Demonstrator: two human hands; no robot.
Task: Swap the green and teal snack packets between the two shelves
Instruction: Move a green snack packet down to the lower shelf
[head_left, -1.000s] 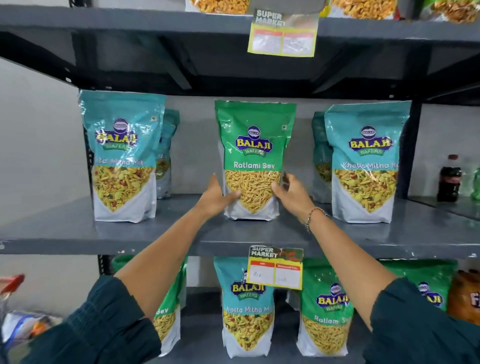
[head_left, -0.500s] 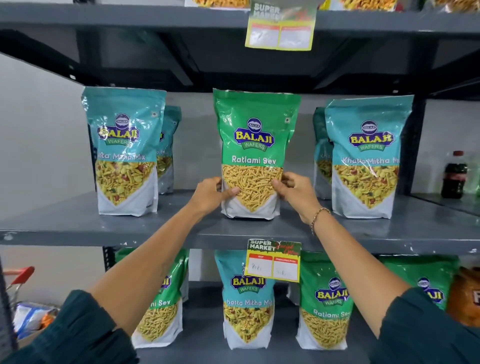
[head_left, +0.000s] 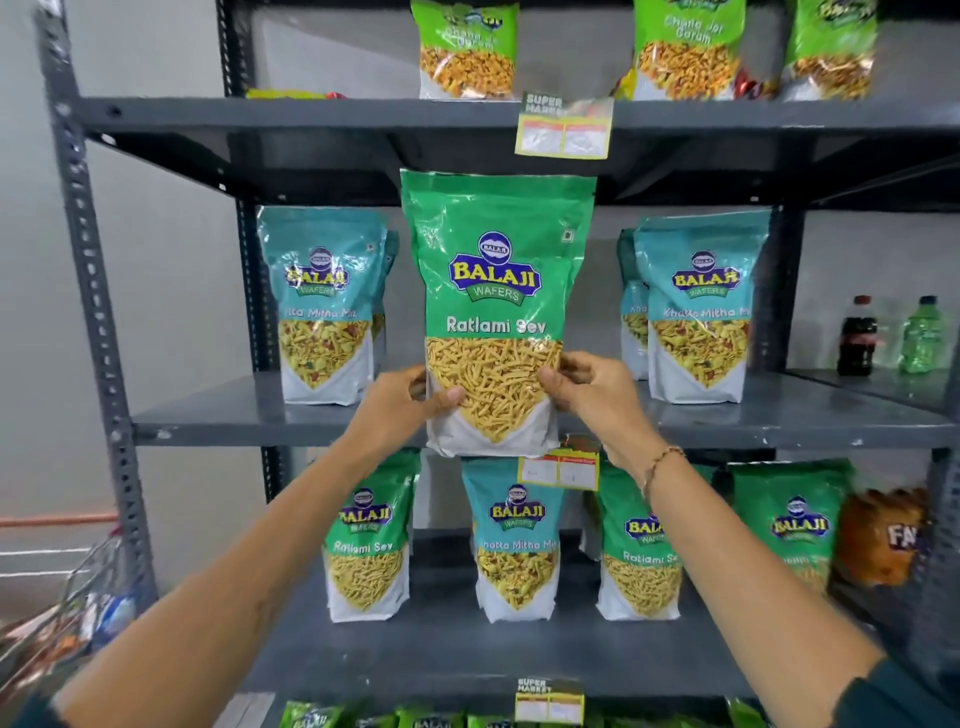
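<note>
Grey shelving (head_left: 779, 423) fills the wall; both hands, left hand (head_left: 400, 402) and right hand (head_left: 597, 397), pinch the green Ratlami Sev packet (head_left: 496, 291), lifted clear, seemingly bound for the lower shelf (head_left: 441, 654) beside the teal packet (head_left: 517, 540)

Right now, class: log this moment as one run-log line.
phase: lifting out | object: green Ratlami Sev packet | left hand: gripping lower edge | right hand: gripping lower edge | packet: off upper shelf
</note>
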